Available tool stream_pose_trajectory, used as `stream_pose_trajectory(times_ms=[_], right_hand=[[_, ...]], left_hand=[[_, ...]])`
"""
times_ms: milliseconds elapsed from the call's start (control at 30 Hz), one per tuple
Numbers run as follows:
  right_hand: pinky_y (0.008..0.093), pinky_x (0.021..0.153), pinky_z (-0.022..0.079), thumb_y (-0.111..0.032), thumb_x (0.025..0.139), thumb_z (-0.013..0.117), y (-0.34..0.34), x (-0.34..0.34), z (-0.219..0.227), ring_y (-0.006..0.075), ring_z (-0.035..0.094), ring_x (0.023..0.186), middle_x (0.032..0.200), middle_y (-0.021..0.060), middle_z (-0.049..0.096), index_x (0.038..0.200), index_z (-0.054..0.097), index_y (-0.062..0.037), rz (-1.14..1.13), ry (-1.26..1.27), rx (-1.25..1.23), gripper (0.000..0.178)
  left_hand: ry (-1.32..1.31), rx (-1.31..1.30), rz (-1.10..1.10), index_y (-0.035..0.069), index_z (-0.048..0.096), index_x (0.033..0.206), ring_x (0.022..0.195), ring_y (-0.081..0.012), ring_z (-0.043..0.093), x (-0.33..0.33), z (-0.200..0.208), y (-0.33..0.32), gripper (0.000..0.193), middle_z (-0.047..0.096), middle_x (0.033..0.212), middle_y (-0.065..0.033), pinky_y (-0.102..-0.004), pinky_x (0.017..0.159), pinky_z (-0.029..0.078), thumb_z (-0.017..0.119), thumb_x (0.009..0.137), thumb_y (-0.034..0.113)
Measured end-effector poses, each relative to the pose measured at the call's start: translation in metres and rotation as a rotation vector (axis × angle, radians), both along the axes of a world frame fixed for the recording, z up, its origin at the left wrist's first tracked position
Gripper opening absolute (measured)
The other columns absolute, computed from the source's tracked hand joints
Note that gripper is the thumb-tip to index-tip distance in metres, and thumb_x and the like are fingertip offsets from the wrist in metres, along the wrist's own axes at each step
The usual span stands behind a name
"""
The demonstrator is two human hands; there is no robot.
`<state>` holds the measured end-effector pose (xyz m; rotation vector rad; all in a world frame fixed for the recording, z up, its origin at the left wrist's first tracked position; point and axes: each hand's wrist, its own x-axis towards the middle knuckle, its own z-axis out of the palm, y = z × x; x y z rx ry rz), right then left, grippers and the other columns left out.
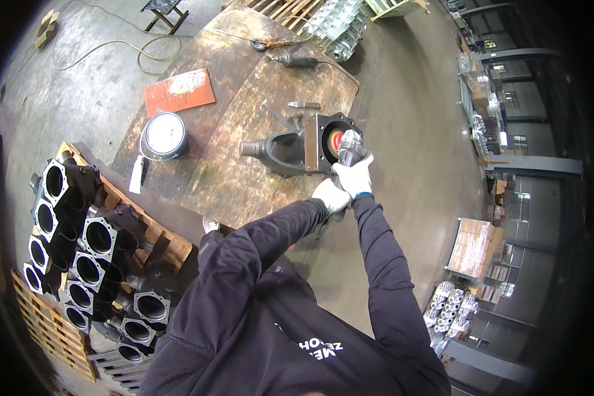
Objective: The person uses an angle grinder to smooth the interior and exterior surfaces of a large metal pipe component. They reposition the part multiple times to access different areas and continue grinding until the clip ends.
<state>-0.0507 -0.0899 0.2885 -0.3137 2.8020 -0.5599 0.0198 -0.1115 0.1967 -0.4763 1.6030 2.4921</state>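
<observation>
A black cast metal housing lies on the worn wooden table, its round flanged opening turned to the right. My right hand, in a white glove, is closed around the front of an angle grinder. My left hand, also gloved, grips the grinder's body further back, nearer to me; most of that body is hidden by the gloves. The grinder's red and yellowish disc sits inside the housing's opening. Whether it touches the inner wall I cannot tell.
On the table are a can with a white lid, a red-orange sheet, a small knife and a corded power tool. At left, several similar black housings stand on wooden pallets. A hose crosses the floor.
</observation>
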Motion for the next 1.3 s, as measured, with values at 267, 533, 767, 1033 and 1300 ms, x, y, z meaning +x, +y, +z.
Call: stream_pose_trajectory(times_ms=[267, 533, 767, 1033, 1300], right_hand=[[0.0502, 0.102, 0.050, -0.027, 0.072, 0.082, 0.008, 0.028, 0.012, 0.0482, 0.064, 0.114, 0.128, 0.0358, 0.059, 0.157, 0.002, -0.0026, -0.062, 0.017, 0.077, 0.119], [0.0443, 0.108, 0.047, -0.028, 0.064, 0.083, 0.004, -0.010, -0.012, 0.0451, 0.059, 0.124, 0.137, 0.0344, 0.054, 0.156, 0.003, 0.0039, -0.061, -0.087, 0.040, 0.125], [0.0458, 0.106, 0.048, -0.026, 0.066, 0.083, 0.000, 0.002, -0.001, 0.0462, 0.060, 0.122, 0.134, 0.0348, 0.056, 0.156, 0.003, 0.0032, -0.093, -0.044, 0.040, 0.124], [0.0491, 0.105, 0.048, -0.028, 0.070, 0.083, 0.007, 0.027, 0.014, 0.0476, 0.060, 0.122, 0.133, 0.0350, 0.057, 0.157, 0.004, -0.0019, -0.112, 0.043, 0.043, 0.121], [0.0446, 0.108, 0.046, -0.026, 0.070, 0.083, 0.006, 0.017, -0.007, 0.0440, 0.061, 0.122, 0.132, 0.0341, 0.058, 0.155, 0.000, 0.0017, -0.117, -0.072, -0.023, 0.122]], left_hand=[[0.036, 0.093, 0.197, -0.004, 0.066, 0.105, 0.071, -0.0263, 0.073, 0.024, -0.017, 0.032, 0.043, 0.073, 0.091, -0.0170, -0.0373, 0.067, 0.057, 0.075, 0.078, 0.028], [-0.166, -0.097, 0.000, -0.006, 0.074, 0.089, 0.074, -0.0284, 0.073, 0.013, 0.022, -0.014, 0.033, 0.073, 0.078, -0.0188, -0.0363, 0.070, 0.057, 0.074, 0.077, 0.024], [-0.011, -0.120, 0.018, -0.004, 0.073, 0.097, 0.069, -0.0289, 0.073, 0.014, 0.021, -0.017, 0.037, 0.074, 0.083, -0.0185, -0.0380, 0.068, 0.059, 0.071, 0.080, 0.029], [-0.115, -0.025, 0.009, -0.012, 0.055, 0.125, 0.095, -0.0298, 0.072, 0.028, 0.002, 0.015, 0.071, 0.072, 0.103, -0.0222, -0.0356, 0.083, 0.056, 0.078, 0.072, 0.030], [-0.153, -0.125, -0.073, -0.009, 0.072, 0.095, 0.083, -0.0281, 0.075, 0.034, 0.015, -0.010, 0.045, 0.075, 0.087, -0.0201, -0.0378, 0.077, 0.057, 0.076, 0.073, 0.030]])
